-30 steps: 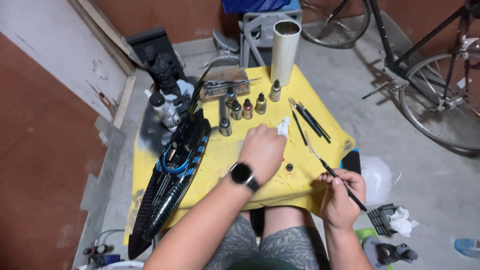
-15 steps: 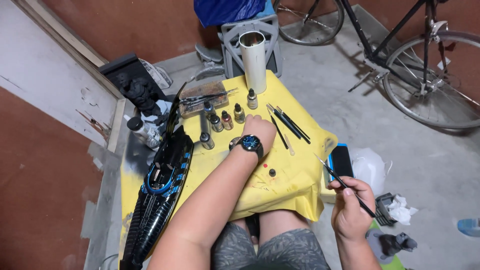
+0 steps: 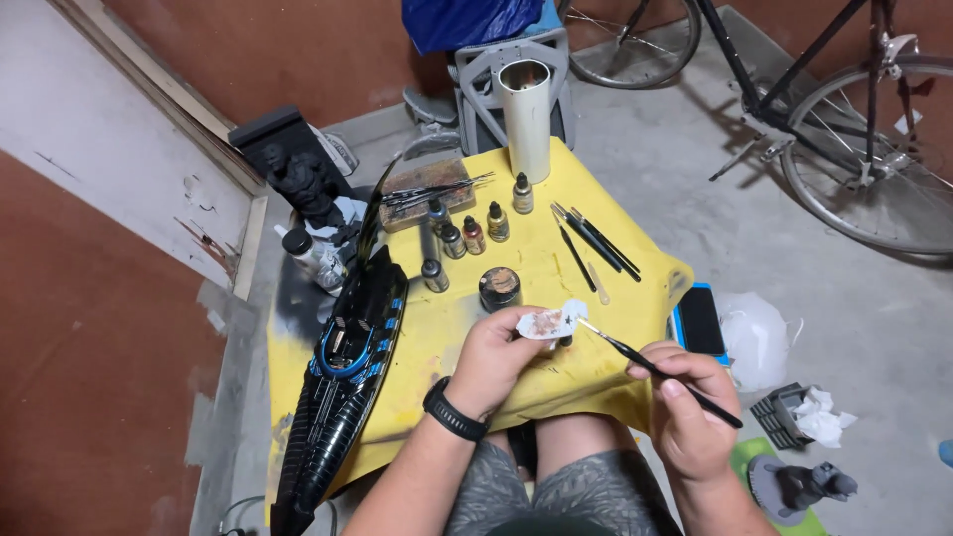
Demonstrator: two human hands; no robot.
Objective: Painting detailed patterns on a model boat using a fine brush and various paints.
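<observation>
Pinched in the right hand [image 3: 688, 417], a brush [image 3: 655, 371] meets the tissue [image 3: 549, 323] the left hand [image 3: 496, 357] clasps just ahead for wiping.

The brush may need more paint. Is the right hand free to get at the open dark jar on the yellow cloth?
Probably yes. The open dark jar stands uncovered just beyond the left hand, and the right hand holds the brush pointing that way; only the stained white scrap sits near the path.
</observation>
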